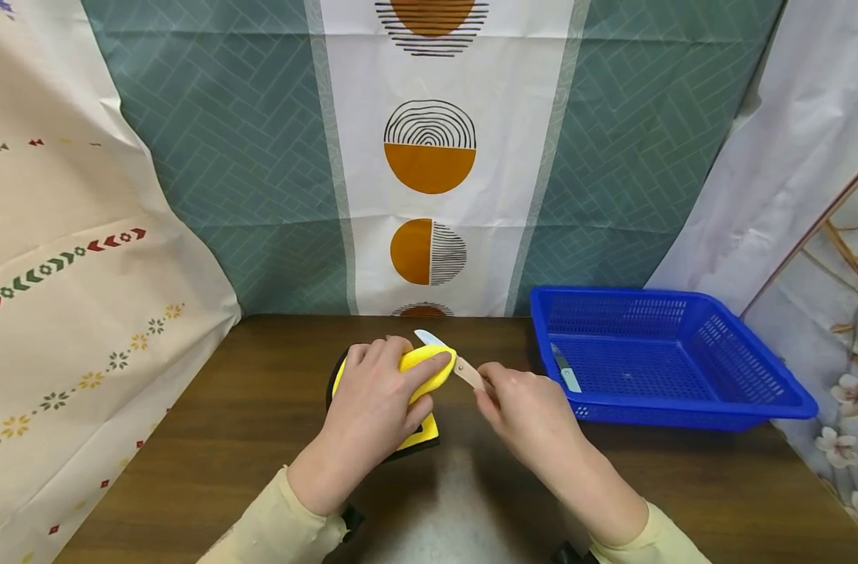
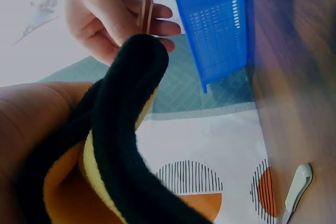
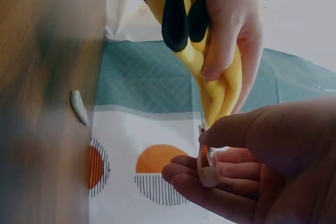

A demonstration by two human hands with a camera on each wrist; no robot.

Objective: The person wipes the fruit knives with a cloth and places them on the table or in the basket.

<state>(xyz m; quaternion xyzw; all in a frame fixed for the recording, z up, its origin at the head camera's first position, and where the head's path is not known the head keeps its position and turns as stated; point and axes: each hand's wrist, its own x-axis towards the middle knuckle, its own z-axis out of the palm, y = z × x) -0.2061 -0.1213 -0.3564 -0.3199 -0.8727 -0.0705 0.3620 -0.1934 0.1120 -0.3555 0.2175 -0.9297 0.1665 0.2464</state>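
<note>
My left hand [image 1: 372,403] grips a yellow cloth [image 1: 429,374] with black edging, folded and bunched between fingers and thumb. The lower corner of the cloth hangs down towards the table. In my right hand [image 1: 534,407] is a folding knife [image 1: 471,374], pinched by its beige slotted handle. The folded cloth meets the blade end of this knife and hides most of the blade in the wrist views. Seen from the right wrist, the thumb presses on the handle [image 3: 207,169] and the other fingers lie spread under it. A pale blade shape [image 1: 429,338] shows just past the cloth.
A blue plastic basket [image 1: 682,415] stands at the right of the brown table [image 1: 259,470], with a white-handled knife [image 1: 568,376] inside. Another pale-handled knife [image 2: 299,187] lies on the table near the patterned curtain [image 1: 436,86] behind. Printed cloth drapes both sides.
</note>
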